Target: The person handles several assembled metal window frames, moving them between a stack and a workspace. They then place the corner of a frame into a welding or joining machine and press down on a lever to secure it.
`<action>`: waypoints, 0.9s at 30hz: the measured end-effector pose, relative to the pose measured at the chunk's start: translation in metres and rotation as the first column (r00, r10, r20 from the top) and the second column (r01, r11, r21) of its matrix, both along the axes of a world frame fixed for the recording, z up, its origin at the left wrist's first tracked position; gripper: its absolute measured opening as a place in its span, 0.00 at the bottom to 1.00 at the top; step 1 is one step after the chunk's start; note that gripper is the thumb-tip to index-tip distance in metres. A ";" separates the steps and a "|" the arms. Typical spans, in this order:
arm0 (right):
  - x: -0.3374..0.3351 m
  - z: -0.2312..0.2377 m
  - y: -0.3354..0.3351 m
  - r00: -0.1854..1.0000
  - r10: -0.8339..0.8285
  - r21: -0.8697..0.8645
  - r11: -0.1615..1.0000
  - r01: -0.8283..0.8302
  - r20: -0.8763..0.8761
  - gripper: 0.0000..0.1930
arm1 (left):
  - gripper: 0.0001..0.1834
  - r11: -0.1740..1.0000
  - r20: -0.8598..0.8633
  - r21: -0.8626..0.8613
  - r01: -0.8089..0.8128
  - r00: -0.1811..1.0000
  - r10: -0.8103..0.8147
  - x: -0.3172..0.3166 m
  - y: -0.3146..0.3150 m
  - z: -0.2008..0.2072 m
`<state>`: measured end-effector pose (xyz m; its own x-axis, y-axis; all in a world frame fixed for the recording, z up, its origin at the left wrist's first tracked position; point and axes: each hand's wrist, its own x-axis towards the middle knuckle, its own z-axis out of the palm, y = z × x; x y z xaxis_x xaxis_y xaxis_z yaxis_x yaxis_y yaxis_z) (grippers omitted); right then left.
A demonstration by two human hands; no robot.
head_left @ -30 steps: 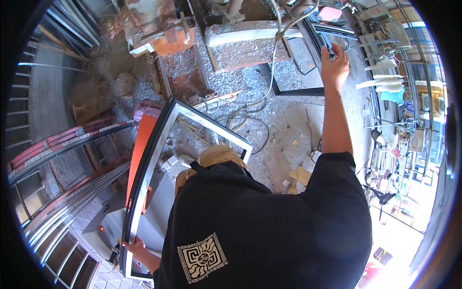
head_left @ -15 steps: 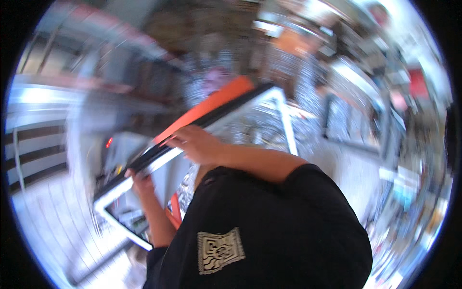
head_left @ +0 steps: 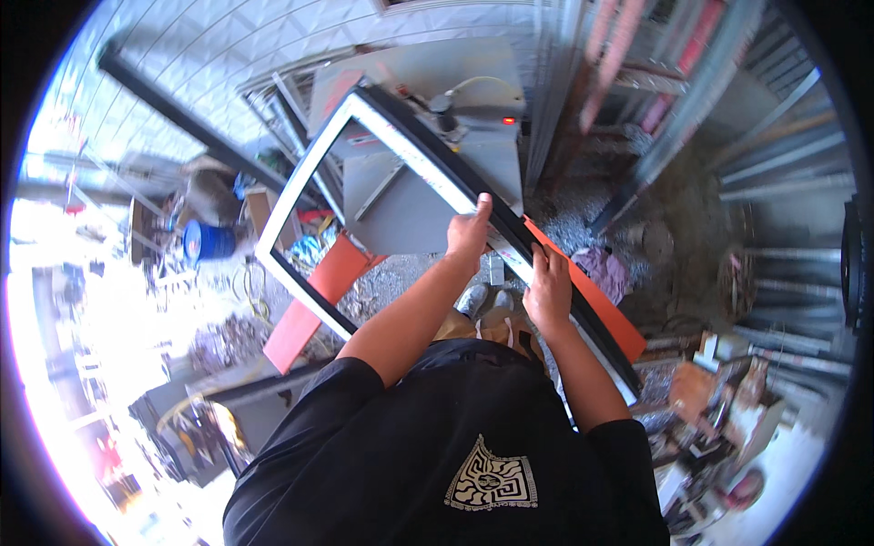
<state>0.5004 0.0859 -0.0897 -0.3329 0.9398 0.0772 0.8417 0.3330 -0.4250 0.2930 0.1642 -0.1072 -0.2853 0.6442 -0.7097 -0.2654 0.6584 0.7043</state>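
Observation:
In front of my body I carry a rectangular window frame (head_left: 405, 146) with white and black faces, tilted diagonally across the view. My left hand (head_left: 469, 237) grips its long bar near the middle, thumb laid over the black edge. Farther along the same bar, closer to me on the right, my right hand (head_left: 549, 293) is wrapped around it with the fingertips over the top. The opening of the frame shows a grey work table (head_left: 382, 218) behind it. Both palms and the undersides of the bar are hidden.
On the table lies a dark tool (head_left: 443, 105) with a hose or cable, near a small red light (head_left: 508, 120). Orange boards (head_left: 332, 278) flank the frame. A blue drum (head_left: 208, 240) stands left; purple cloth (head_left: 604, 273) and metal bars (head_left: 783, 259) lie right.
The view has turned and is sharper, bringing the grey table ahead of me. The frame now slants down to the right instead of up. Both hands still hold it.

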 end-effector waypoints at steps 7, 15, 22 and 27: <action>-0.007 0.003 0.002 0.998 -0.053 -0.075 0.996 0.054 0.024 0.39 | 0.31 0.985 -0.594 0.144 -0.091 0.789 0.160 -0.128 -0.146 -0.041; -0.004 -0.001 0.002 0.997 -0.040 -0.088 0.995 0.046 0.071 0.48 | 0.57 0.814 -0.611 -0.236 -0.531 0.733 0.301 -0.227 -0.364 -0.116; -0.009 0.003 0.001 0.995 -0.014 -0.106 0.994 0.025 0.104 0.47 | 0.34 0.853 -0.226 -0.095 -0.513 0.846 0.484 -0.207 -0.385 -0.173; 0.005 0.003 -0.004 0.989 0.004 -0.143 0.990 0.017 0.148 0.47 | 0.36 0.914 -0.475 -0.108 -0.390 0.828 0.297 -0.189 -0.410 -0.123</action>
